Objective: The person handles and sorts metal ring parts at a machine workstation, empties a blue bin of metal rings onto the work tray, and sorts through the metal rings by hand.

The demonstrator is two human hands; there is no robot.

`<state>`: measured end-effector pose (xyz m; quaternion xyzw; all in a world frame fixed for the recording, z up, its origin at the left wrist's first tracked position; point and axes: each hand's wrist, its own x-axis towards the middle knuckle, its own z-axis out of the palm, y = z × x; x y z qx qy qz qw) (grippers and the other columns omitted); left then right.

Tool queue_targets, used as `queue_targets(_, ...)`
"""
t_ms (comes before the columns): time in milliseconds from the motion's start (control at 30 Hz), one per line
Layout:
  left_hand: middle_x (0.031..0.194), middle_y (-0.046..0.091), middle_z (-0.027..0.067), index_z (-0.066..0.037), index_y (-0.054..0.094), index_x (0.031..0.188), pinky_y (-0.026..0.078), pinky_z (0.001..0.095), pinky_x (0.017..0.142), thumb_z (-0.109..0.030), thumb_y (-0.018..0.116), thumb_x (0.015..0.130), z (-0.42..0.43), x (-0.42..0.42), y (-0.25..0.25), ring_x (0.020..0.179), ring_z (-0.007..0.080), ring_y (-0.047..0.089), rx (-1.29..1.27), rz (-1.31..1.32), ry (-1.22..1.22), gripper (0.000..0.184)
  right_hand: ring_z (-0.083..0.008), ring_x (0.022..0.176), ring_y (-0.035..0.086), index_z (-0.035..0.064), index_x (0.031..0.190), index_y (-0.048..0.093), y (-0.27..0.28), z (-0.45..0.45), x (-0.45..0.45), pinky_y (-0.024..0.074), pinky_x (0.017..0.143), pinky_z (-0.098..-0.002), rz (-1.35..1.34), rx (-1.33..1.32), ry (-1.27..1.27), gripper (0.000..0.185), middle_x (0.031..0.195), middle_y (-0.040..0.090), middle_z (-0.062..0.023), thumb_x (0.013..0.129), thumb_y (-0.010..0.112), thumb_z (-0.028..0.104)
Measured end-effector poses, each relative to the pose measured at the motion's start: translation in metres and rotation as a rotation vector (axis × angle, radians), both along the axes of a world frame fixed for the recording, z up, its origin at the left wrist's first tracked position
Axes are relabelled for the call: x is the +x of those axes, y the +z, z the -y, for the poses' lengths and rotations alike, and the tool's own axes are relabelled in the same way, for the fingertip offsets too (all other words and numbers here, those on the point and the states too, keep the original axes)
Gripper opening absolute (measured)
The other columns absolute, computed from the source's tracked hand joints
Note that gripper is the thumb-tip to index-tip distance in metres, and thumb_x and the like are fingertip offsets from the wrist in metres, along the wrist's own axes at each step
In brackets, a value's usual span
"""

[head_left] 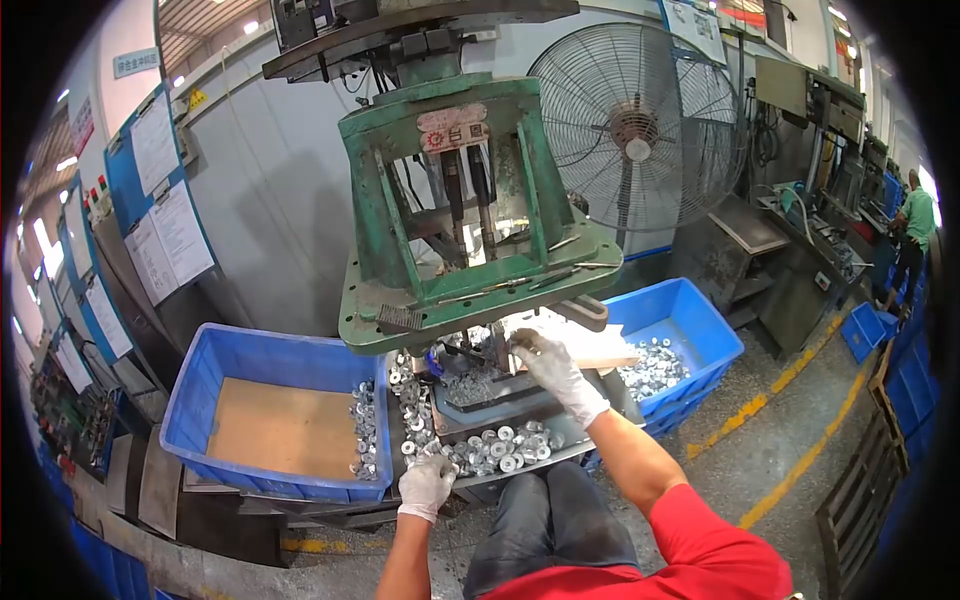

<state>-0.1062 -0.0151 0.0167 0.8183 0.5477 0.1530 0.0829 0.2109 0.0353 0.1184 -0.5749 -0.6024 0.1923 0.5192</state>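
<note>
My left hand [427, 487], in a white glove, is at the left front edge of the work table, beside loose round metal parts [505, 450] with holes through them. Its fingers are curled closed, and what they hold is not clear. Up under the head of the green machine [450, 230], my gloved right hand [552, 368] reaches in by the tooling. Those fingers are bent together; their tips and anything in them are too small to make out. Metal shavings [470, 388] lie left of that hand, around the fixture.
A blue bin [185, 410] on the left has a brown board at its bottom and metal parts along its right side. Another blue bin [715, 355] on the right holds similar parts. Behind stands a large fan [635, 130]. A person [912, 235] is at the far right.
</note>
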Motion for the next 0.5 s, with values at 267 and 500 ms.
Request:
queue_targets(267,0.092,0.074,0.0082,-0.019,0.074,0.097,0.055,0.0425,0.076,-0.04,0.075,0.079,-0.009,0.0,0.006,0.088,0.0288,0.071,-0.114,-0.073,-0.043,0.027,-0.0372,0.105,0.067,0.0033,0.119,0.066,0.015,-0.016,0.006,0.0508,0.092,-0.0403,0.082,-0.13,0.087,0.029,0.107,0.071,-0.0208,0.095,0.059,0.018)
queue_targets(500,0.085,0.072,0.0121,-0.014,0.071,0.084,0.055,0.0464,0.071,-0.043,0.071,0.08,-0.017,-0.002,-0.011,0.083,0.0328,0.07,-0.168,0.006,0.014,0.029,-0.0297,0.094,0.069,0.0063,0.12,0.066,-0.016,-0.069,0.02,0.0541,0.083,-0.0364,0.126,-0.09,-0.084,0.03,0.113,0.07,-0.016,0.094,0.062,0.02)
